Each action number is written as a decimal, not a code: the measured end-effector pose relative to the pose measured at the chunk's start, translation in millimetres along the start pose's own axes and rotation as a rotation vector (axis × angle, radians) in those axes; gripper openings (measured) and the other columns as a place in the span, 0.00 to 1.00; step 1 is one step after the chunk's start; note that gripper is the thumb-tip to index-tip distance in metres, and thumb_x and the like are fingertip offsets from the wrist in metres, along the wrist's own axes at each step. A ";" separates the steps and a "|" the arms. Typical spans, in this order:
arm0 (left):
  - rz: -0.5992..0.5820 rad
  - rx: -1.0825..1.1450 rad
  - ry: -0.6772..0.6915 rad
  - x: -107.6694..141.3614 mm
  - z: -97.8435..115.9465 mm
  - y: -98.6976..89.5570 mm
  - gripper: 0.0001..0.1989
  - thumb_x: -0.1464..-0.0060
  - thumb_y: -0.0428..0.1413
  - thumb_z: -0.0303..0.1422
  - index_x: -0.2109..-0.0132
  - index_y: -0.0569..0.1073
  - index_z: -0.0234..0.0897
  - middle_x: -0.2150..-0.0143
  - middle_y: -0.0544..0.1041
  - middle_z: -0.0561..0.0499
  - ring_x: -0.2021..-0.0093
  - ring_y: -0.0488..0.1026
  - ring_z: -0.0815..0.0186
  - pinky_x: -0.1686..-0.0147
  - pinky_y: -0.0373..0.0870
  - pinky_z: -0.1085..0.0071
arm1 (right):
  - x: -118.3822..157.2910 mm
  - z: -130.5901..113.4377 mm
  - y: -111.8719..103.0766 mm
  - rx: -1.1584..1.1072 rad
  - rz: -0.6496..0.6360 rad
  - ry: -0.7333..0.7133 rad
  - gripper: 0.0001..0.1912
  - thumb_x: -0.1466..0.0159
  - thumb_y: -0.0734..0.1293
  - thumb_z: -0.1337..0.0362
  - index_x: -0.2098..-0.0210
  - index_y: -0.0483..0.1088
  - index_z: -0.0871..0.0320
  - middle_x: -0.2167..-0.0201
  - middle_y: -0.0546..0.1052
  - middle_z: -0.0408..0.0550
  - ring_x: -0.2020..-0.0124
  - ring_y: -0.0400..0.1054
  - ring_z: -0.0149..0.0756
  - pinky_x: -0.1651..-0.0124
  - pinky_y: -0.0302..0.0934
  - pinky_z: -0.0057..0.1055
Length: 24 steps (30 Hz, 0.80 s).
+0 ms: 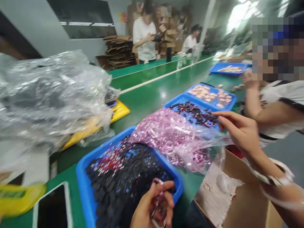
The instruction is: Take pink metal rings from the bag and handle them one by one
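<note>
Clutching shiny pink pieces [159,207], the left hand [150,204] curls; the right hand [241,131] hovers, loosely open, beside black parts [194,113].

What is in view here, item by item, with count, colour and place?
Front tray: one, blue, bottom centre.
Flat pieces: many, black, inside it.
Wired parts: many, red-white, inside it.
Bag of parts: one, clear, pink contents, centre.
Farther trays: at least three, blue, right.
Dark parts: many, nearest farther tray.
Pale pieces: many, trays beyond.
Box: one, brown, lower right.
Phone-like device: one, black-white, lower left.
Packet: one, yellow, lower left.
Plastic wrap: clear, left.
Table: green.
Cardboard: stacked, brown, back.
People: at least three, white tops.
Left hand: one, holding pink part.
Right hand: one, by dark parts.
</note>
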<state>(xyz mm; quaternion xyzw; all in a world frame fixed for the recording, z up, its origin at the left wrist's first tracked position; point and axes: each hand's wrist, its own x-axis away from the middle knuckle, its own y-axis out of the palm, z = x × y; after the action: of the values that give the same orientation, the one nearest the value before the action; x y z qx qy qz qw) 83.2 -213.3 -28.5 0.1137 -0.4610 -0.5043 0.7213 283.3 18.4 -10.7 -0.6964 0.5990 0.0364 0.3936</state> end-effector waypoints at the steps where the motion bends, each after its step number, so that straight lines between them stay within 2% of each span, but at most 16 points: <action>1: -0.033 -0.034 0.030 2.6 -3.7 3.0 0.22 0.45 0.58 0.45 0.57 0.74 0.27 0.75 0.67 0.49 0.82 0.61 0.72 0.84 0.58 0.80 | 15.9 -23.7 5.6 -0.089 -0.038 -0.080 0.10 0.35 0.63 0.66 0.56 0.73 0.54 0.75 0.72 0.41 0.75 0.64 0.27 0.69 0.59 0.25; 2: -0.079 -0.059 0.058 4.4 -8.1 4.6 0.22 0.43 0.55 0.46 0.59 0.74 0.27 0.77 0.66 0.49 0.82 0.60 0.72 0.85 0.57 0.80 | 32.1 -44.8 12.7 -0.213 -0.243 -0.228 0.11 0.36 0.63 0.68 0.56 0.73 0.52 0.70 0.74 0.42 0.72 0.66 0.27 0.66 0.61 0.25; 3: -0.128 -0.079 0.086 5.7 -13.1 4.8 0.23 0.41 0.53 0.47 0.60 0.74 0.27 0.78 0.65 0.50 0.83 0.59 0.73 0.86 0.56 0.81 | 48.0 -62.6 21.2 -0.346 -0.446 -0.281 0.13 0.37 0.65 0.67 0.52 0.71 0.53 0.65 0.75 0.45 0.66 0.68 0.31 0.62 0.63 0.27; 5: -0.192 -0.119 0.140 8.3 -23.7 1.7 0.23 0.40 0.52 0.48 0.62 0.73 0.27 0.81 0.63 0.51 0.84 0.57 0.73 0.87 0.54 0.81 | 75.9 -87.0 42.1 -0.571 -0.733 -0.242 0.22 0.39 0.69 0.63 0.46 0.66 0.55 0.54 0.73 0.50 0.54 0.67 0.37 0.53 0.64 0.32; 7: -0.173 -0.155 0.191 12.3 -32.3 -3.1 0.23 0.41 0.52 0.48 0.62 0.71 0.28 0.81 0.64 0.52 0.84 0.57 0.73 0.86 0.53 0.81 | 95.4 -97.2 63.1 -0.771 -0.855 -0.118 0.22 0.39 0.69 0.61 0.46 0.67 0.57 0.53 0.73 0.52 0.52 0.66 0.39 0.49 0.63 0.35; 9: -0.146 -0.205 0.206 17.1 -35.9 -7.3 0.23 0.41 0.52 0.49 0.65 0.71 0.28 0.81 0.64 0.51 0.83 0.57 0.72 0.85 0.52 0.80 | 105.3 -98.2 77.0 -0.921 -0.861 -0.049 0.15 0.37 0.68 0.63 0.50 0.71 0.56 0.57 0.76 0.50 0.54 0.68 0.37 0.51 0.64 0.35; 11: -0.133 -0.275 0.224 21.0 -34.3 -9.6 0.25 0.41 0.51 0.50 0.70 0.69 0.29 0.80 0.62 0.51 0.81 0.57 0.72 0.83 0.52 0.78 | 107.7 -96.6 80.1 -0.962 -0.820 -0.041 0.12 0.37 0.67 0.66 0.53 0.73 0.56 0.59 0.77 0.49 0.56 0.69 0.36 0.51 0.65 0.35; 13: -0.069 -0.384 0.272 23.4 -29.5 -9.6 0.24 0.42 0.53 0.50 0.71 0.71 0.30 0.79 0.61 0.51 0.80 0.56 0.71 0.81 0.52 0.77 | 106.0 -96.8 74.4 -0.854 -0.751 -0.078 0.10 0.37 0.66 0.70 0.55 0.73 0.56 0.60 0.77 0.47 0.57 0.70 0.35 0.54 0.65 0.33; 16: 0.204 -0.597 0.471 26.5 -22.7 -6.0 0.13 0.48 0.62 0.41 0.64 0.75 0.34 0.78 0.60 0.54 0.78 0.56 0.71 0.78 0.53 0.76 | 101.4 -101.9 59.6 -0.536 -0.672 -0.230 0.08 0.35 0.64 0.72 0.58 0.73 0.59 0.62 0.76 0.47 0.63 0.68 0.32 0.61 0.63 0.30; 18: 0.328 -0.700 0.627 29.4 -20.1 -2.6 0.07 0.51 0.64 0.34 0.63 0.77 0.39 0.78 0.61 0.55 0.78 0.58 0.71 0.78 0.54 0.76 | 98.7 -106.3 51.1 -0.368 -0.672 -0.339 0.07 0.35 0.63 0.72 0.58 0.71 0.60 0.64 0.75 0.48 0.66 0.66 0.32 0.65 0.60 0.30; 20: 0.329 -0.737 0.716 32.9 -18.4 0.4 0.04 0.50 0.64 0.30 0.65 0.77 0.41 0.78 0.64 0.55 0.78 0.61 0.70 0.77 0.56 0.75 | 97.1 -109.8 45.2 -0.311 -0.695 -0.385 0.07 0.35 0.63 0.72 0.57 0.70 0.60 0.64 0.75 0.47 0.67 0.64 0.31 0.67 0.59 0.29; 24: 0.239 -0.765 0.747 38.3 -15.0 3.7 0.04 0.48 0.62 0.28 0.67 0.79 0.44 0.78 0.68 0.54 0.77 0.63 0.69 0.76 0.59 0.75 | 97.1 -113.6 38.9 -0.388 -0.635 -0.312 0.08 0.37 0.66 0.73 0.59 0.71 0.58 0.67 0.76 0.45 0.68 0.67 0.29 0.66 0.62 0.27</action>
<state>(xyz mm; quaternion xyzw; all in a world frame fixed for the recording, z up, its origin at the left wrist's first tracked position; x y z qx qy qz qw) 99.7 -248.0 -13.4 -0.0385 0.0329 -0.4760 0.8780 229.1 -126.0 -2.9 -0.8944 0.2691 0.1307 0.3326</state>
